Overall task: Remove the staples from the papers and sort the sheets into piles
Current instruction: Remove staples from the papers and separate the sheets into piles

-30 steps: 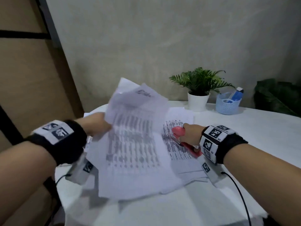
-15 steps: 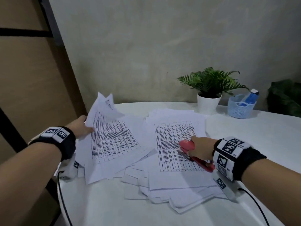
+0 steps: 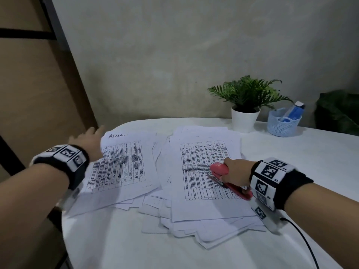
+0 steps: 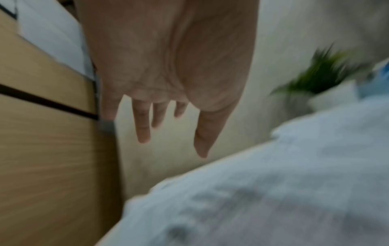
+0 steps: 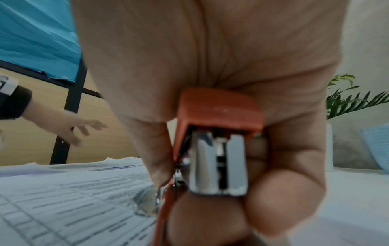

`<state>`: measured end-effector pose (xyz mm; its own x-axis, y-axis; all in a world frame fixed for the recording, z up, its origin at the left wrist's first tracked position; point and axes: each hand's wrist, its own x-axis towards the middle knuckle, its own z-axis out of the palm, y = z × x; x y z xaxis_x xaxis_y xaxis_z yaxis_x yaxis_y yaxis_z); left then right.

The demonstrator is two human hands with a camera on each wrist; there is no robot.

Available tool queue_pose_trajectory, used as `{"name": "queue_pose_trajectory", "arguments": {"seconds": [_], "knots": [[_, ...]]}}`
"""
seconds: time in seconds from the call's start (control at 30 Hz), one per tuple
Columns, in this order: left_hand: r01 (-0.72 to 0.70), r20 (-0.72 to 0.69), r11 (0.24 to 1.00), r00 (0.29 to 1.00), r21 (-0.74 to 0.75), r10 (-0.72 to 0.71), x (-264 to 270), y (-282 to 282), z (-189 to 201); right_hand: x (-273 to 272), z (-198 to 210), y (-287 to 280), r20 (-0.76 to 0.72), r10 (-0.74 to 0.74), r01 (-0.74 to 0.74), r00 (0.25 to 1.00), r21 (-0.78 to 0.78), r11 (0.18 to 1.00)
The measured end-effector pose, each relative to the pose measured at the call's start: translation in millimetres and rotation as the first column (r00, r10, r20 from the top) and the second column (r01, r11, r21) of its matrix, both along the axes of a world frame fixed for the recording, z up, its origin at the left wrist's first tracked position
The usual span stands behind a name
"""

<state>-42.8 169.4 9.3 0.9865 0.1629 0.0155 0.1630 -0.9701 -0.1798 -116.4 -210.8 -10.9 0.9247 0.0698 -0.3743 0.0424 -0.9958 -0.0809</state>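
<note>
Two heaps of printed table sheets lie on the white table (image 3: 194, 249). The left pile (image 3: 120, 167), its top sheet marked "ADM…", lies flat beside my left hand (image 3: 87, 138). That hand hovers above the pile's far left corner with straight, spread fingers (image 4: 143, 129) and holds nothing. The right pile (image 3: 202, 171) is thicker and fanned out at its near edge. My right hand (image 3: 235, 171) rests on it and grips a red stapler (image 3: 223, 171), whose metal end (image 5: 219, 164) faces the wrist camera.
A potted fern (image 3: 246, 105) in a white pot and a blue mesh basket (image 3: 283, 123) stand at the table's far right by the wall. A wooden panel (image 3: 38, 103) with a dark frame rises to the left of the table's rounded edge. A cable (image 3: 303, 241) trails from my right wrist.
My left hand carried a raised sheaf of sheets leftward, laid it flat as the left pile, and let go. The right hand stayed on the right pile with the stapler.
</note>
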Motion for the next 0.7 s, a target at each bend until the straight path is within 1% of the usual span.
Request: {"name": "queue_pose_trajectory", "arguments": {"seconds": [0.03, 0.07, 0.1, 0.13, 0.2, 0.27, 0.37, 0.43, 0.5, 0.63, 0.7], "knots": [[0.064, 0.051, 0.997, 0.997, -0.042, -0.062, 5.2, -18.5, 6.0, 0.0, 0.0, -0.5, -0.004, -0.002, 0.002, 1.000, -0.001, 1.000], [0.152, 0.082, 0.982, 0.986, -0.114, -0.143, 9.9, -39.0, 10.7, 0.4, 0.0, -1.1, -0.004, -0.002, 0.002, 1.000, 0.001, 1.000], [0.235, 0.093, 0.952, 0.971, -0.196, -0.221, 14.5, -60.2, 13.5, 0.9, -0.1, -1.3, -0.004, -0.004, 0.004, 1.000, 0.004, 1.000], [0.286, 0.082, 0.920, 0.958, -0.268, -0.274, 17.3, -82.8, 14.5, 1.9, -0.7, -1.5, -0.001, -0.006, 0.006, 1.000, 0.010, 1.000], [0.305, 0.014, 0.891, 0.948, -0.338, -0.319, 21.1, -125.8, 10.4, 3.2, -1.9, -1.1, 0.006, -0.011, 0.011, 1.000, 0.022, 1.000], [0.265, -0.110, 0.904, 0.942, -0.337, -0.317, 28.2, -157.4, -1.0, 4.1, -4.9, -1.6, 0.027, -0.018, 0.017, 0.999, 0.027, 0.999], [0.168, -0.254, 0.935, 0.934, -0.313, -0.252, 43.5, -180.9, -20.7, 6.2, -10.6, -4.0, 0.060, -0.045, 0.040, 0.997, 0.083, 0.996], [0.122, -0.262, 0.941, 0.942, -0.317, -0.211, 50.4, -188.8, -24.9, 5.9, -10.1, -5.1, 0.054, -0.038, 0.032, 0.998, 0.097, 0.995], [0.095, -0.253, 0.940, 0.950, -0.328, -0.184, 55.9, -193.8, -22.9, 3.1, -6.5, -4.3, 0.052, 0.004, -0.008, 0.999, 0.070, 0.997], [0.091, -0.234, 0.924, 0.954, -0.372, -0.188, 74.9, -196.5, -25.5, -4.3, 3.3, -2.4, 0.037, 0.073, -0.073, 0.997, 0.018, 0.997], [0.053, -0.222, 0.918, 0.963, -0.394, -0.151, 76.4, -197.8, -28.6, -6.0, 4.4, -1.6, 0.037, 0.088, -0.089, 0.995, 0.015, 0.996]]}}
